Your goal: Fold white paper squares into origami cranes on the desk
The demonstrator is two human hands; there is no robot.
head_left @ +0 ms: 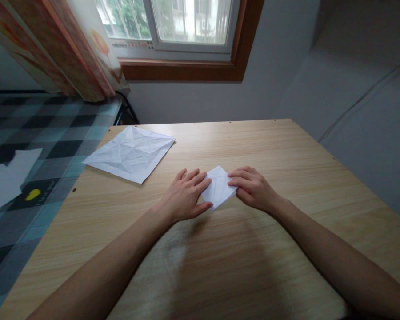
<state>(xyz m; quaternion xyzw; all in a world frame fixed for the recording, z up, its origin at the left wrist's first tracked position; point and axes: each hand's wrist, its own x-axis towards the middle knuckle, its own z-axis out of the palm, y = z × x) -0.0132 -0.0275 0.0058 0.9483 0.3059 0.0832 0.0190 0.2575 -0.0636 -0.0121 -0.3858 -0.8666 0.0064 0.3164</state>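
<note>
Your left hand (186,195) lies open and palm down, with its fingers spread a little. Its fingertips rest on the left side of a small piece of folded white paper (218,186), and its thumb reaches to the near corner. Your right hand (255,189) is partly curled, with its fingertips on the right corner of that paper. You cannot tell from here if its thumb and fingers pinch the corner or only press on it. The folded paper sits flat on the wooden table (303,178), right between your two hands. Farther away and to the left, a bigger creased sheet of white paper (130,153) lies on the same table, near its far left corner. It is full of fold lines. Past the table's left edge is a checked cloth (70,111), and more white paper (6,186) lies on it, beside a yellow shape (32,194). A flowery curtain (63,44) hangs by the window (193,22), which has a brown frame (186,71).
</note>
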